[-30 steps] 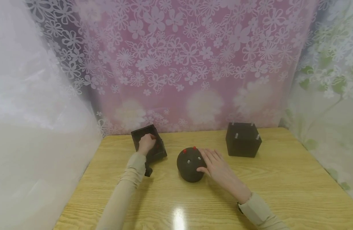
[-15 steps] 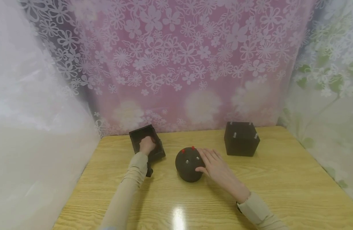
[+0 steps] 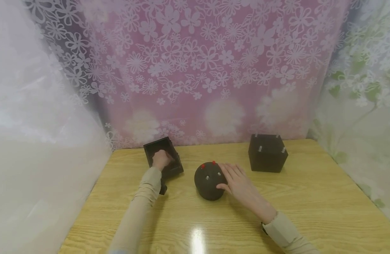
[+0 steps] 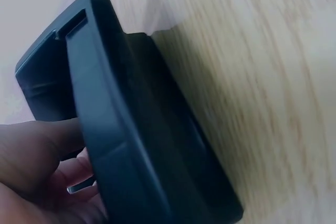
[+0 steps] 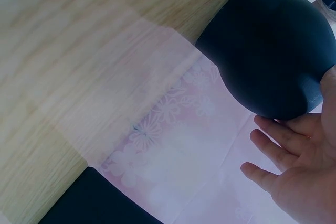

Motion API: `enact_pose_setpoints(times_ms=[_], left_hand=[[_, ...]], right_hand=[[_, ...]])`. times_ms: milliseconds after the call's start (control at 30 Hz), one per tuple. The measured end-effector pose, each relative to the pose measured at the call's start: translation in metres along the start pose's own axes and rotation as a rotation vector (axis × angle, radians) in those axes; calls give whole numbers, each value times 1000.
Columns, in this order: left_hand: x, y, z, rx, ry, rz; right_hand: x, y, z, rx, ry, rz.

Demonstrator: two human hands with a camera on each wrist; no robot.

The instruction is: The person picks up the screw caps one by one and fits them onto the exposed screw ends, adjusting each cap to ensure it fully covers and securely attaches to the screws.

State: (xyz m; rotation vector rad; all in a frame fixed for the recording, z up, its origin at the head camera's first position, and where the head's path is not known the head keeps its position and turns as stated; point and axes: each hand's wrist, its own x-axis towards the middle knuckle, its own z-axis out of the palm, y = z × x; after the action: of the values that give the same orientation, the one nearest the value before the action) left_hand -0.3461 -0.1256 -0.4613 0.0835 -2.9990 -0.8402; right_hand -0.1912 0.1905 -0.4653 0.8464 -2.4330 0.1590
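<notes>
My left hand (image 3: 161, 158) reaches down into a shallow, open-topped black box (image 3: 176, 170) at the back left of the table. In the left wrist view its fingers (image 4: 68, 174) bend in behind the box wall (image 4: 113, 124). Their tips are partly hidden, and I cannot tell whether they pinch anything. My right hand (image 3: 242, 185) rests against the right side of a black rounded dome (image 3: 209, 190), fingers extended and thumb on its front. Two red pegs (image 3: 214, 162) and two clear pegs (image 3: 207, 177) stand in the dome's top.
A black cube (image 3: 267, 160) with several clear pegs on its top stands at the back right. Behind the wooden table (image 3: 277, 211) hangs a pink flowered curtain (image 3: 207, 70). A white sheet (image 3: 39, 123) borders the left side.
My left hand has shifted slightly inside the box, and red bits seen beside it a second ago are out of sight now. The right hand and the dome have kept their places.
</notes>
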Motion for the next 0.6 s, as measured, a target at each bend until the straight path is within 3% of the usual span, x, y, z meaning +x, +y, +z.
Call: enact_pose_setpoints(times_ms=[267, 433, 600], left_hand=[[-7, 0, -13, -37, 17, 36], [-15, 3, -22, -138, 40, 78], [-21, 4, -29, -233, 33, 70]], right_hand=[[1, 1, 2, -5, 7, 2], [1, 1, 2, 6, -19, 21], [1, 0, 0, 8, -30, 26]])
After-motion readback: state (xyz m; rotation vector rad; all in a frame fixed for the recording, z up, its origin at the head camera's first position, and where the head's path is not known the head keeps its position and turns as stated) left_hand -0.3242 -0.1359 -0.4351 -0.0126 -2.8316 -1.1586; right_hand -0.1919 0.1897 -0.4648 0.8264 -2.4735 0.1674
